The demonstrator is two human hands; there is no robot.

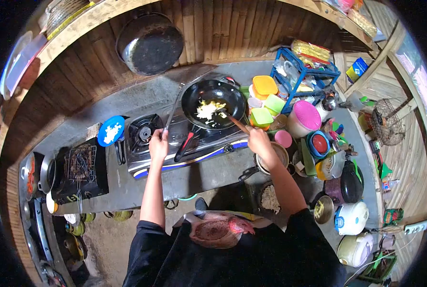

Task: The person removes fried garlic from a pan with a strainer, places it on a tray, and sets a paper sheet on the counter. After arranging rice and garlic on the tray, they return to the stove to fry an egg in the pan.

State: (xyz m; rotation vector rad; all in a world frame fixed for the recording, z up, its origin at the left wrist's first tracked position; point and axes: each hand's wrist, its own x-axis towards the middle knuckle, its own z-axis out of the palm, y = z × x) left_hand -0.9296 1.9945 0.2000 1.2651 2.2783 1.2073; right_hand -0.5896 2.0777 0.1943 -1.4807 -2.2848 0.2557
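A black wok [194, 101] sits on the right burner of the gas stove [184, 159], with white and yellow food [207, 110] in it. My right hand [260, 142] is closed round the wooden handle of a spatula [236, 123], whose tip is in the wok beside the food. Left of the wok, my left hand [159, 142] grips the handle of a long metal utensil [173, 111]; its head is hard to make out. The wok's red and black handle [184, 145] lies between my hands, touched by neither. The left burner [145, 133] has nothing on it.
A blue plate [111, 131] of white food lies left of the stove. Coloured containers [264, 86], a blue rack [297, 88] and a pink-lidded tub [306, 115] crowd the right. Beyond my right forearm stands a lidded pot [351, 217]. A large pan [150, 45] hangs on the wall.
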